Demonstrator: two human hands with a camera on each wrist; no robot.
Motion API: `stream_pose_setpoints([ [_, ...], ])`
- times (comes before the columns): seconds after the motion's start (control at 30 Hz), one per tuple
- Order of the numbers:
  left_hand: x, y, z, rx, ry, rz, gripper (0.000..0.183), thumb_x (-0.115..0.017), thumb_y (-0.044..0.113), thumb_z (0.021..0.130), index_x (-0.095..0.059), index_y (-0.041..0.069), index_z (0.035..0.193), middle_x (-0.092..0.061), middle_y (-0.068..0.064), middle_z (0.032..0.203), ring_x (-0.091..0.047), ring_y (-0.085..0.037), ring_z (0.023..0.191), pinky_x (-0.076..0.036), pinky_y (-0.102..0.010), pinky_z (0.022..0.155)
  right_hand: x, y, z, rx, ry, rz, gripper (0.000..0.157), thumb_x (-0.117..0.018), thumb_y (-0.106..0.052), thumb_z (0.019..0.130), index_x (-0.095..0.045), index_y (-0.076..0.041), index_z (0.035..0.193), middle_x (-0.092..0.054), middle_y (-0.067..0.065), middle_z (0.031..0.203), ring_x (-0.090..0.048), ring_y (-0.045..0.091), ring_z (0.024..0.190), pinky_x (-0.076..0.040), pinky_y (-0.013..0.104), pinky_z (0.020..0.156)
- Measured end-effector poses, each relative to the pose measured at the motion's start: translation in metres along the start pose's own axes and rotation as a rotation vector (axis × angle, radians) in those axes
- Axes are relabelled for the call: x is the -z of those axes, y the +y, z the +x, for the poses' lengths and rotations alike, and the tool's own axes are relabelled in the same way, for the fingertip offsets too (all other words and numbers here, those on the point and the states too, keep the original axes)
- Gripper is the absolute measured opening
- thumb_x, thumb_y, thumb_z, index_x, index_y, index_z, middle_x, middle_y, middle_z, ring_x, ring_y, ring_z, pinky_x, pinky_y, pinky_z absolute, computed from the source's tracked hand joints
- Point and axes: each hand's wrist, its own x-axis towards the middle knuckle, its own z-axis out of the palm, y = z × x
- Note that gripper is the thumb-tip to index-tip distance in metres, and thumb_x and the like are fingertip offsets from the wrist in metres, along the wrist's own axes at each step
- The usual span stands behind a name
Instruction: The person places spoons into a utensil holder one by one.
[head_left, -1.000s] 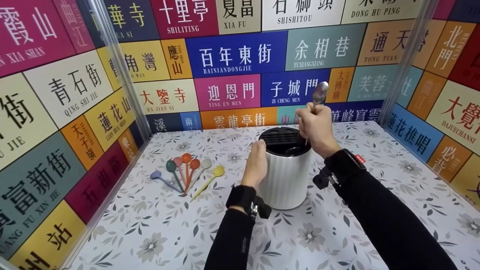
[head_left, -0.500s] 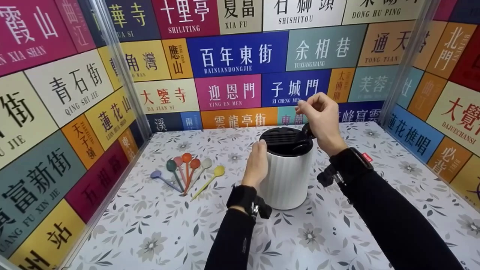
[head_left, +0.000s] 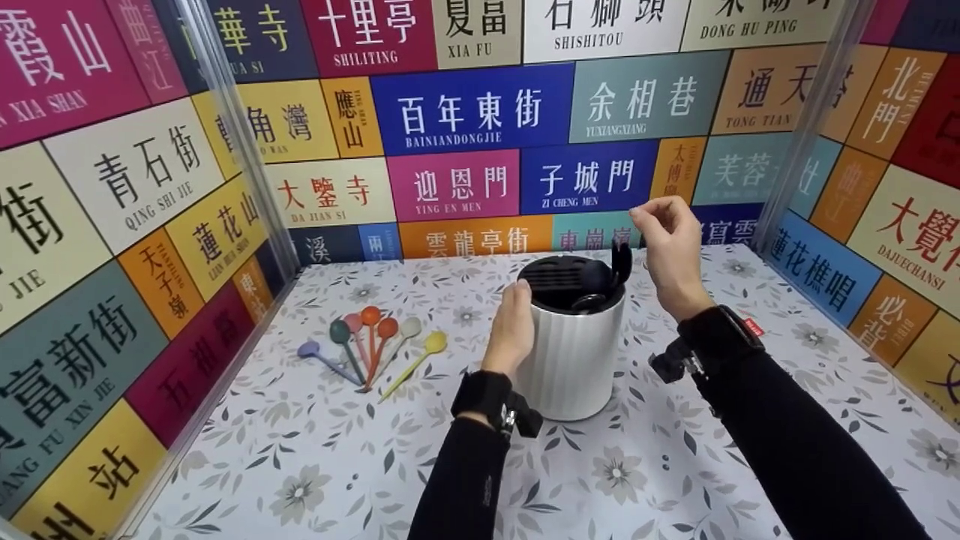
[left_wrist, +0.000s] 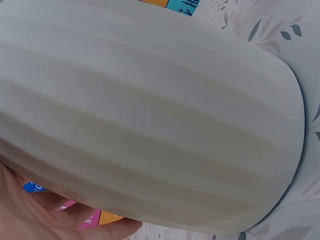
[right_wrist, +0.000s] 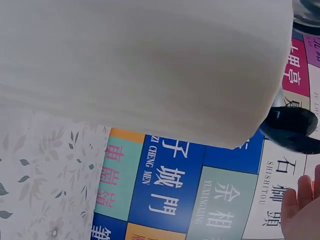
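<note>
A white ribbed utensil holder stands upright, with a black slotted insert in its top. My left hand rests against the holder's left side, fingers fairly straight; the left wrist view shows its fingers along the ribbed wall. To the right of the rim, my right hand is raised with fingers loosely bent, holding nothing. A dark, shiny spoon-shaped end sticks up from the insert's right side, also seen in the right wrist view as a dark spoon end. Whatever is below the rim is hidden.
Several colourful small spoons lie fanned out on the table at left, among them a yellow spoon, a green spoon and a purple spoon. Sign-patterned walls surround the floral-covered table at the back and both sides.
A second ago my right hand held a metal spoon upright over the holder's right side. It has let go and moved right; the spoon now sits lower, in the holder. My left hand stays.
</note>
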Motion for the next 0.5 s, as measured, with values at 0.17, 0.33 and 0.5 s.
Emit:
stream_pose_setpoints([
  [0.17, 0.0, 0.0, 0.0, -0.008, 0.008, -0.008, 0.063, -0.021, 0.042, 0.113, -0.048, 0.0, 0.151, -0.052, -0.02, 0.154, -0.046, -0.037, 0.143, -0.036, -0.045, 0.119, 0.01, 0.018, -0.003, -0.088, 0.03, -0.025, 0.013, -0.057, -0.016, 0.107, -0.055, -0.006, 0.115, -0.053, 0.0, 0.108, -0.051, 0.011, 0.101, -0.038, 0.027, 0.091],
  [0.33, 0.0, 0.0, 0.0, 0.006, 0.001, -0.017, 0.063, -0.022, 0.043, 0.113, -0.047, 0.001, 0.153, -0.05, -0.019, 0.155, -0.046, -0.036, 0.144, -0.035, -0.046, 0.12, 0.011, 0.037, -0.013, -0.208, 0.026, -0.063, 0.028, -0.054, -0.022, 0.108, -0.051, -0.001, 0.127, -0.053, 0.004, 0.11, -0.052, 0.012, 0.101, -0.042, 0.03, 0.094],
  [0.5, -0.001, -0.001, 0.0, 0.005, 0.004, -0.01, 0.062, -0.023, 0.043, 0.113, -0.048, 0.002, 0.152, -0.052, -0.019, 0.153, -0.048, -0.035, 0.143, -0.036, -0.045, 0.119, 0.003, 0.052, -0.027, -0.378, -0.023, -0.05, 0.042, -0.044, -0.027, 0.111, -0.046, 0.002, 0.14, -0.055, 0.005, 0.116, -0.054, 0.011, 0.103, -0.044, 0.031, 0.096],
])
